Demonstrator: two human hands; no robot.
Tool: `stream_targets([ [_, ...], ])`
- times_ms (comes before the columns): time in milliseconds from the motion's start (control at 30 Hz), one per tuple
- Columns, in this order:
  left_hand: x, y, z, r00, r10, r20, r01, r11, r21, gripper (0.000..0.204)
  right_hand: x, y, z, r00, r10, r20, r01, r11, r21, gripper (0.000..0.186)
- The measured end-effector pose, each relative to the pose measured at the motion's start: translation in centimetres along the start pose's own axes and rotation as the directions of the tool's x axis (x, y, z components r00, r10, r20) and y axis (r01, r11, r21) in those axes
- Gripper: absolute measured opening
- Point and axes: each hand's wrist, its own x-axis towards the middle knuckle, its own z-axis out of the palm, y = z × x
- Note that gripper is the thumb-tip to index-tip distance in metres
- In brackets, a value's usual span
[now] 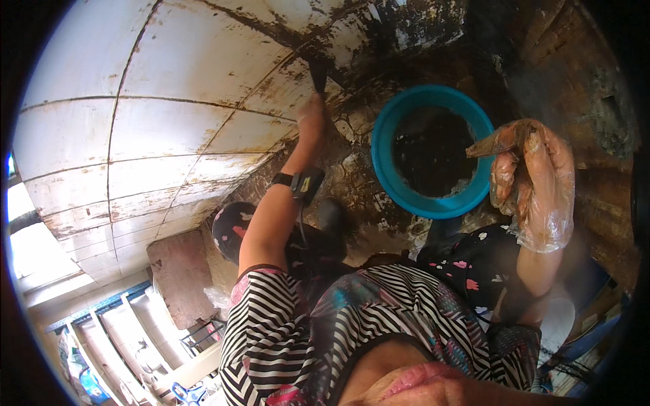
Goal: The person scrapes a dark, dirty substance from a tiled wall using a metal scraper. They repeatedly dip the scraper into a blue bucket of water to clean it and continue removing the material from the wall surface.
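My left hand is closed round a dark scraper, its blade up against the grimy lower part of the white tiled wall. A strap with a small black device sits on that wrist. On the right, my right hand is raised beside a teal plastic basin and wears a clear plastic glove smeared brown. Its fingers are curled in; what they hold, if anything, I cannot make out. Dark, murky liquid stands in the basin, between my two hands.
Brown grime and flaking patches cover the floor around the basin. A dark, stained wall rises close on the right. At the lower left are a reddish-brown board and a blue-and-white rack. My knees bend close to the basin.
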Motion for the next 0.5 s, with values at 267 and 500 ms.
stream_targets([
  [267,2.2,1.2,-5.9,0.884,0.394,0.253,-0.425,0.449,0.786,0.022,-0.2,0.1,2.3,0.989,0.028,0.146,-0.023,0.999,-0.034,0.029],
  [500,5.3,1.0,-5.3,0.935,0.149,0.323,-0.325,0.726,0.606,0.018,0.1,0.8,4.8,0.981,-0.064,0.185,0.075,0.996,-0.053,0.031],
])
